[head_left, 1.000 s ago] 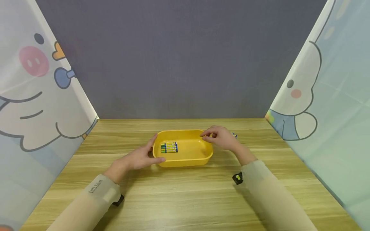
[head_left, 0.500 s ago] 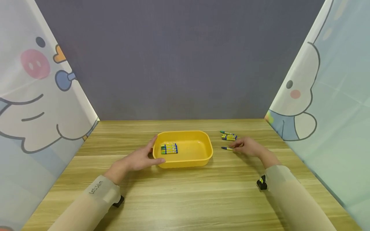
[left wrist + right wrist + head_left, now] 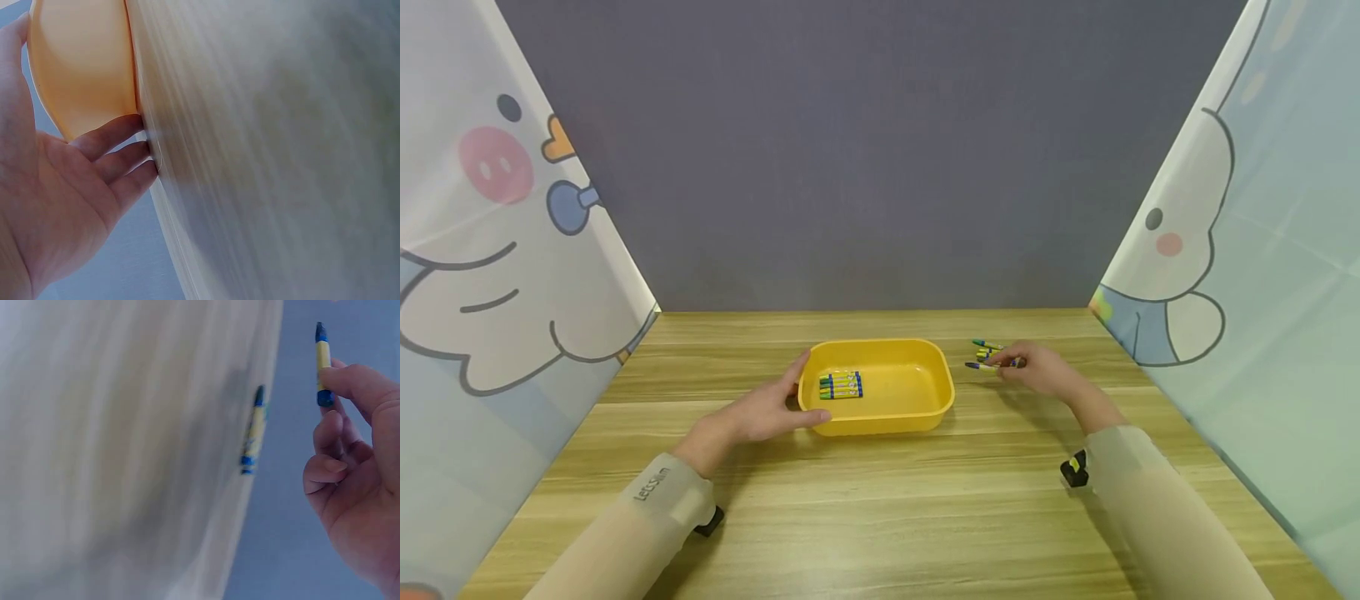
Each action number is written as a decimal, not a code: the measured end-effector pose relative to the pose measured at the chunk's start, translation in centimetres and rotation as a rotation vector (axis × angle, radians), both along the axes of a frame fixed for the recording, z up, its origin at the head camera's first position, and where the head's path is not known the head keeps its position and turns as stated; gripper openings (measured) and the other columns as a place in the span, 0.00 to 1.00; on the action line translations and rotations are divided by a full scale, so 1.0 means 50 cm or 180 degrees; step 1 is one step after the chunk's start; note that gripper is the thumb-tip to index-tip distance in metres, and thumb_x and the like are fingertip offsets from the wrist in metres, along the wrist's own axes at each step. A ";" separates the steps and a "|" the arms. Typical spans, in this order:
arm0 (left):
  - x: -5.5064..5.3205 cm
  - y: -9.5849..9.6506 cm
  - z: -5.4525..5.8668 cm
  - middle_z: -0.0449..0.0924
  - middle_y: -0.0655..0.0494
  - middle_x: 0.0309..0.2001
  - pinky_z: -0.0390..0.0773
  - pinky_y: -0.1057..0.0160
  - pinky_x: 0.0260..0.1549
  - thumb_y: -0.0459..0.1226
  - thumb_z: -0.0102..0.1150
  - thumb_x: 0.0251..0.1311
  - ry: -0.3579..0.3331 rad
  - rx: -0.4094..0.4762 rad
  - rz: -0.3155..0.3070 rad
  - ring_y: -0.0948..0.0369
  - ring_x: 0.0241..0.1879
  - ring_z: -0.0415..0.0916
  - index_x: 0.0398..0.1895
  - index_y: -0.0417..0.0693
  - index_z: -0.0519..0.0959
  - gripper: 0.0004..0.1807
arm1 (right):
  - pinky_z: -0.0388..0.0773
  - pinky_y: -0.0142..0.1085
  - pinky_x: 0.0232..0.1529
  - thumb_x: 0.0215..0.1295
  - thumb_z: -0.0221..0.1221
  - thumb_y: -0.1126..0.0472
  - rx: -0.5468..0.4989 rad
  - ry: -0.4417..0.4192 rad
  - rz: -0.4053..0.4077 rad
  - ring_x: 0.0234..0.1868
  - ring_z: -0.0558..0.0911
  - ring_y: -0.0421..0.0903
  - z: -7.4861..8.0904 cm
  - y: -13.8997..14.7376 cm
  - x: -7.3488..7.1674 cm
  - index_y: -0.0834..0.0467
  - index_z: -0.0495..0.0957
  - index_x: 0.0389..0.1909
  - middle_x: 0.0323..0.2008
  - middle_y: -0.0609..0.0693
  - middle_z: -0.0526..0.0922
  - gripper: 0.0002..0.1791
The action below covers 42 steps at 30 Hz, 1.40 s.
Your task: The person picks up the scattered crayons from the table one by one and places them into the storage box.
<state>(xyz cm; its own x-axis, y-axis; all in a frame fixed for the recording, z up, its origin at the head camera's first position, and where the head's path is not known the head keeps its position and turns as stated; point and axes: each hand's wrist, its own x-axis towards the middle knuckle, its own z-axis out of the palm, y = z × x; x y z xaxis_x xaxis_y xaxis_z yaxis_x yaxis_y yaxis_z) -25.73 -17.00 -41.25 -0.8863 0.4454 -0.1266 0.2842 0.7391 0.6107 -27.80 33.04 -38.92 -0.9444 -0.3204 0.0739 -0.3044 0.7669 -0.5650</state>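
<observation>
While the left hand (image 3: 763, 411) holds the left end of the yellow tray (image 3: 887, 424), the right hand (image 3: 1037, 367) pinches a crayon (image 3: 981, 367) just beyond the tray's right end. The right grip is thumb against finger on the yellow wrapper, near the blunt blue end; the dark tip points left, toward the tray. In the right wrist view this crayon is apart from the worktop (image 3: 880, 508), and the hand's other fingers curl in below it.

The left grip spans the tray's end: the thumb lies over the near rim, and the fingers bend against the outer wall, low by the worktop. The tray sits flat near the middle of the worktop. Inside it, toward the left end, a row of crayons (image 3: 841, 386) lies side by side, green tips to the left, blue bands at the right ends.

To the right of the tray and apart from it, more crayons (image 3: 988, 353) lie in a small group, partly hidden by the right hand, so their number cannot be told. The one farthest back has a green tip.

Pale sleeves (image 3: 625, 525) cover both forearms, the left one lettered. A grey backdrop (image 3: 880, 158) stands behind, with cartoon panels (image 3: 1180, 250) on both sides.
</observation>
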 end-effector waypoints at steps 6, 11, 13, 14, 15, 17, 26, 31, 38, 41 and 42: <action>-0.001 0.001 0.000 0.73 0.43 0.79 0.70 0.37 0.75 0.74 0.66 0.62 0.0037 -0.0030 -0.0002 0.48 0.72 0.77 0.92 0.65 0.30 0.71 | 0.73 0.36 0.35 0.79 0.66 0.61 -0.0093 0.0146 -0.0007 0.35 0.74 0.48 0.040 -0.041 0.002 0.53 0.91 0.58 0.48 0.54 0.86 0.13; 0.001 0.002 0.003 0.73 0.43 0.79 0.70 0.37 0.75 0.74 0.67 0.62 0.0022 -0.0025 0.0001 0.49 0.72 0.77 0.92 0.65 0.30 0.71 | 0.74 0.37 0.38 0.78 0.67 0.59 -0.0170 0.0237 0.0137 0.38 0.75 0.47 0.060 -0.086 0.007 0.51 0.92 0.58 0.48 0.52 0.87 0.12; 0.002 0.002 0.003 0.74 0.43 0.78 0.70 0.36 0.75 0.74 0.66 0.62 0.0025 -0.0017 -0.0017 0.48 0.72 0.77 0.92 0.64 0.30 0.71 | 0.74 0.37 0.37 0.79 0.66 0.60 -0.0246 0.0200 0.0218 0.37 0.75 0.47 0.062 -0.106 0.008 0.51 0.92 0.58 0.48 0.52 0.86 0.13; 0.002 0.002 0.003 0.74 0.43 0.78 0.71 0.36 0.75 0.74 0.66 0.62 0.0020 -0.0012 -0.0016 0.48 0.72 0.77 0.92 0.64 0.30 0.71 | 0.74 0.36 0.36 0.79 0.66 0.60 -0.0280 0.0173 0.0254 0.36 0.75 0.47 0.063 -0.116 0.009 0.51 0.91 0.58 0.48 0.52 0.86 0.13; 0.002 0.002 0.003 0.75 0.44 0.78 0.70 0.37 0.76 0.74 0.67 0.62 0.0008 -0.0008 -0.0003 0.49 0.72 0.77 0.92 0.65 0.30 0.71 | 0.74 0.36 0.35 0.79 0.66 0.60 -0.0311 0.0138 0.0291 0.36 0.75 0.47 0.064 -0.127 0.009 0.51 0.91 0.58 0.48 0.52 0.85 0.13; 0.002 0.002 0.003 0.75 0.43 0.78 0.70 0.36 0.75 0.74 0.66 0.63 0.0028 -0.0016 -0.0026 0.48 0.72 0.77 0.92 0.64 0.30 0.71 | 0.74 0.36 0.34 0.79 0.66 0.60 -0.0332 0.0088 0.0350 0.34 0.74 0.47 0.063 -0.150 0.009 0.50 0.91 0.58 0.49 0.52 0.85 0.13; 0.002 0.001 0.003 0.73 0.42 0.79 0.70 0.36 0.75 0.73 0.66 0.64 0.0040 0.0004 -0.0039 0.48 0.72 0.77 0.92 0.62 0.29 0.70 | 0.72 0.36 0.36 0.78 0.66 0.61 -0.0268 0.0076 0.0676 0.33 0.72 0.47 0.045 -0.268 0.003 0.49 0.92 0.56 0.46 0.50 0.85 0.12; 0.002 0.001 0.000 0.71 0.40 0.81 0.70 0.37 0.76 0.73 0.65 0.64 0.0038 -0.0002 -0.0034 0.47 0.74 0.76 0.92 0.61 0.29 0.70 | 0.75 0.35 0.41 0.79 0.65 0.60 -0.0255 -0.0065 0.0816 0.38 0.74 0.46 0.029 -0.332 -0.003 0.50 0.92 0.57 0.50 0.49 0.86 0.12; -0.001 0.000 0.001 0.64 0.36 0.83 0.70 0.34 0.75 0.74 0.64 0.65 0.0060 -0.0043 -0.0045 0.41 0.76 0.73 0.93 0.59 0.30 0.70 | 0.78 0.38 0.51 0.78 0.66 0.60 -0.0134 -0.0134 0.0900 0.46 0.79 0.41 -0.009 -0.409 -0.020 0.46 0.93 0.54 0.56 0.44 0.89 0.11; -0.003 0.000 0.000 0.63 0.35 0.84 0.72 0.34 0.74 0.74 0.63 0.65 0.0073 -0.0072 -0.0043 0.41 0.75 0.74 0.93 0.59 0.31 0.70 | 0.79 0.39 0.55 0.79 0.65 0.61 -0.0060 -0.0163 0.0931 0.49 0.79 0.41 -0.020 -0.431 -0.024 0.46 0.93 0.52 0.53 0.44 0.88 0.11; -0.003 -0.001 0.000 0.63 0.35 0.84 0.72 0.34 0.74 0.74 0.63 0.65 0.0077 -0.0078 -0.0039 0.41 0.74 0.75 0.93 0.59 0.31 0.70 | 0.80 0.40 0.54 0.79 0.65 0.62 -0.0039 -0.0170 0.0937 0.49 0.80 0.42 -0.022 -0.437 -0.024 0.47 0.93 0.51 0.51 0.45 0.87 0.11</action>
<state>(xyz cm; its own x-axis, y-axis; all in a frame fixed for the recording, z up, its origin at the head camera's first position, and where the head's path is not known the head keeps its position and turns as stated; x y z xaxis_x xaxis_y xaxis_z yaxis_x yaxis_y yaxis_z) -25.89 -17.05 -41.25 -0.8838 0.4533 -0.1163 0.3077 0.7502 0.5853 -29.00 11.21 -40.05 -0.8138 -0.5803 0.0321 -0.4821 0.6432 -0.5949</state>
